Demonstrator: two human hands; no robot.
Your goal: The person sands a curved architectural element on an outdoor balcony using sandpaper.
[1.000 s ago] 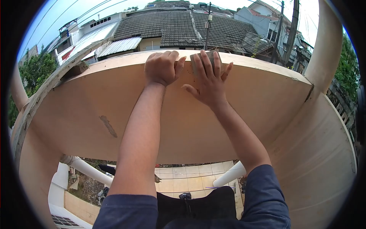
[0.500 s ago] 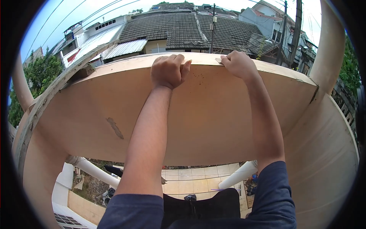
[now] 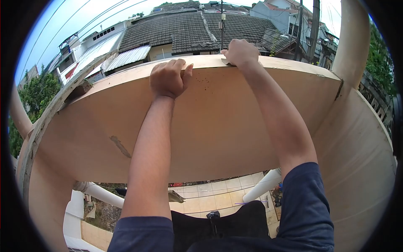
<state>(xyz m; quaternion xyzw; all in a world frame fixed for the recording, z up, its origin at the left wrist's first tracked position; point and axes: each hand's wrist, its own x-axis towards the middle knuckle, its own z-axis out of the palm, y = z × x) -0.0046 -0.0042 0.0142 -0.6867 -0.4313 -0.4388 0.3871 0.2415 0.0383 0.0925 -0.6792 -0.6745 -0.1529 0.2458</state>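
A peach-painted concrete parapet (image 3: 210,138) spans the head view in front of me. My left hand (image 3: 170,78) is curled over its top edge, left of the middle, with the thumb toward the right. Farther right, my right hand (image 3: 242,53) is closed on top of the ledge. A thin, flat, greyish-brown piece (image 3: 227,62) sticks out from under its fingers against the ledge; most of it is hidden, so its kind cannot be made out. Small dark specks (image 3: 205,82) dot the wall face between the hands.
A round column (image 3: 350,42) stands at the right and a weathered slanted edge (image 3: 42,122) runs along the left. Below the parapet are a tiled floor (image 3: 214,189) and white pipes (image 3: 263,185). Tiled roofs (image 3: 163,31), poles and wires lie beyond.
My right hand has moved left and farther over the ledge, with the flat piece under it. The whole view has shifted a little; my left hand keeps its place on the edge.
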